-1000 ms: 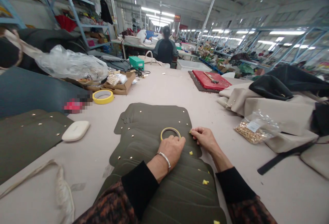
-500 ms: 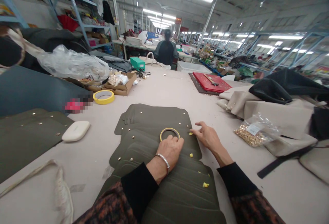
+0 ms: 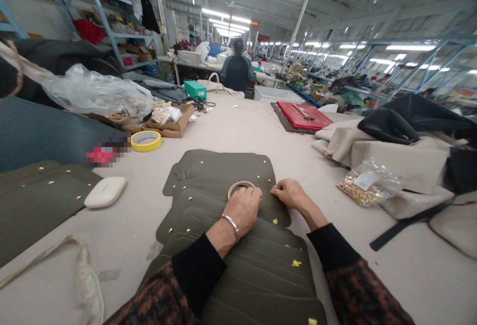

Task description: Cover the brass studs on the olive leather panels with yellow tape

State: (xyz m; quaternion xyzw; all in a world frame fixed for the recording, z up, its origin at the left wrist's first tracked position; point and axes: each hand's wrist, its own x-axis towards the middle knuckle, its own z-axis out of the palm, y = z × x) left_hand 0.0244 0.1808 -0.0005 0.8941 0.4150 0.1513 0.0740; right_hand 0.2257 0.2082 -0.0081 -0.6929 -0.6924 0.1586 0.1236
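Observation:
My left hand [image 3: 242, 210], with a silver bangle at the wrist, has its fingers curled over a thin roll of yellow tape [image 3: 231, 187]. The roll rests on overlapping dark olive panels [image 3: 208, 205] that look like leather. My right hand [image 3: 292, 197] pinches at the right edge of an upper panel; whatever is between its fingertips is hidden. Down that side of the stack are small yellow tape pieces [image 3: 296, 263]. Gold-coloured metal studs [image 3: 190, 198] sit near the panels' corners.
Left: a thicker yellow tape roll [image 3: 146, 141], a cream rounded case [image 3: 106, 192], more olive panels [image 3: 30, 205] and a cardboard box [image 3: 178, 125]. Right: a bag of gold studs [image 3: 363, 186] and beige pieces [image 3: 400, 163]. Farther off, a hammer [image 3: 303, 112] lies on a red board [image 3: 290, 117]; a person sits beyond.
My right hand's fingers have closed at the panel edge, over the spot where a yellow tape piece showed. The left hand stays at the tape roll. The view has shifted slightly.

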